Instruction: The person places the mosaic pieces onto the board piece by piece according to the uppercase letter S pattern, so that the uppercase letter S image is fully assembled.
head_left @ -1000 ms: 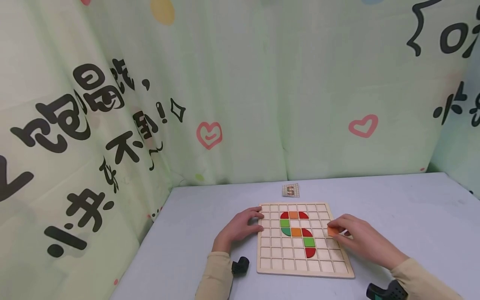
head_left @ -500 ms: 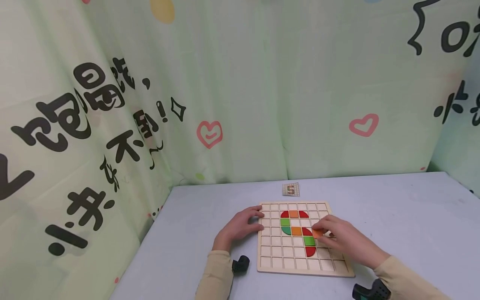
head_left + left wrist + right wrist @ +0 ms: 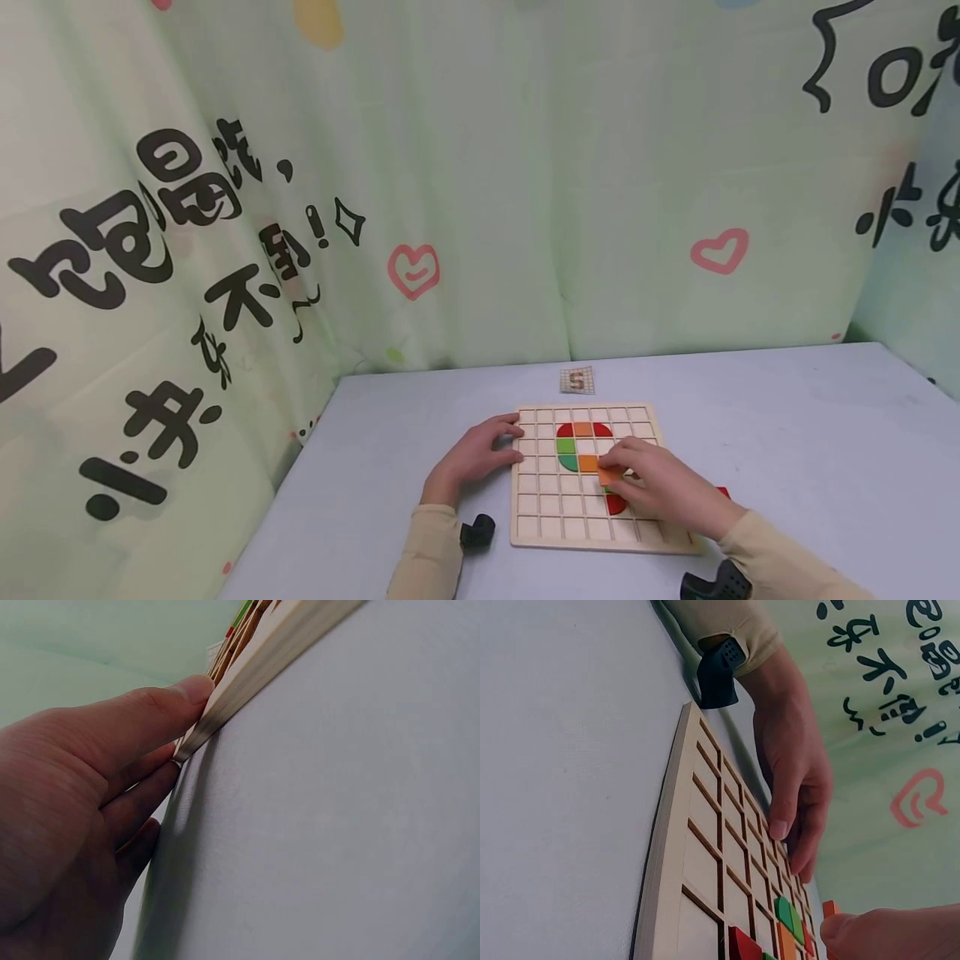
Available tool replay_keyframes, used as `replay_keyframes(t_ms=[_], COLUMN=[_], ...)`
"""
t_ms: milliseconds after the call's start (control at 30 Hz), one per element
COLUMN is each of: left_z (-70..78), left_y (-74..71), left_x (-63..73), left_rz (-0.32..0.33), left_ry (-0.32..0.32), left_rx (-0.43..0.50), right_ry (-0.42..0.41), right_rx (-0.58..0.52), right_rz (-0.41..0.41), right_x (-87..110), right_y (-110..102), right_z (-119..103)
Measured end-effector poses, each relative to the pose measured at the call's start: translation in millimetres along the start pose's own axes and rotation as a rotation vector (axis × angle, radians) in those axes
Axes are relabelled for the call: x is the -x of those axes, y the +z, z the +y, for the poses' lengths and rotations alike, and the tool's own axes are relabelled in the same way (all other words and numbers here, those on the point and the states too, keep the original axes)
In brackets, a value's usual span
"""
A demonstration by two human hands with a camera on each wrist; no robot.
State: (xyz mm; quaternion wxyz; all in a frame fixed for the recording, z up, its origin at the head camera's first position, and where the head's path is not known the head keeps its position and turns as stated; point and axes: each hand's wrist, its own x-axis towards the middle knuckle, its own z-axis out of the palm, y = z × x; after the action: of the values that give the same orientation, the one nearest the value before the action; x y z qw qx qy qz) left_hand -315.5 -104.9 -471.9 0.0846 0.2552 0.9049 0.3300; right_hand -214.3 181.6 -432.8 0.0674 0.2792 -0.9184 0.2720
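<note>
A wooden grid board (image 3: 546, 505) lies on the table with coloured tiles set in some cells. They include an orange square tile (image 3: 588, 463), a green square tile (image 3: 566, 445) and a red rounded tile (image 3: 616, 504). My right hand (image 3: 675, 490) pinches another orange square tile (image 3: 609, 477) between thumb and fingers, over the board's middle. That hand covers part of the grid. At the board's left edge rests my left hand (image 3: 472, 457), fingers extended. In the left wrist view its thumb (image 3: 196, 690) touches the side of the board.
A small card (image 3: 577, 380) with a gridded pattern lies behind the board. Part of a red piece (image 3: 723, 492) shows past my right wrist, on the table (image 3: 810, 442). A printed curtain (image 3: 495, 208) hangs behind the table.
My right hand has moved left from the board's right edge to its middle, carrying the orange tile. A red piece has come into view at right. My left hand stays at the edge.
</note>
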Motion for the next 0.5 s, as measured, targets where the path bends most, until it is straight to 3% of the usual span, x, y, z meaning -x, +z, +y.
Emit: replay_keyframes(t_ms=[500], left_z=[-0.9], left_y=[0.7], left_x=[1.1], left_rz=[0.002], left_ry=[-0.013], left_rx=[0.009], right_ry=[0.041], right_rx=[0.026], right_rz=[0.01], right_x=[-0.6], right_y=[2.9], right_z=[-3.8])
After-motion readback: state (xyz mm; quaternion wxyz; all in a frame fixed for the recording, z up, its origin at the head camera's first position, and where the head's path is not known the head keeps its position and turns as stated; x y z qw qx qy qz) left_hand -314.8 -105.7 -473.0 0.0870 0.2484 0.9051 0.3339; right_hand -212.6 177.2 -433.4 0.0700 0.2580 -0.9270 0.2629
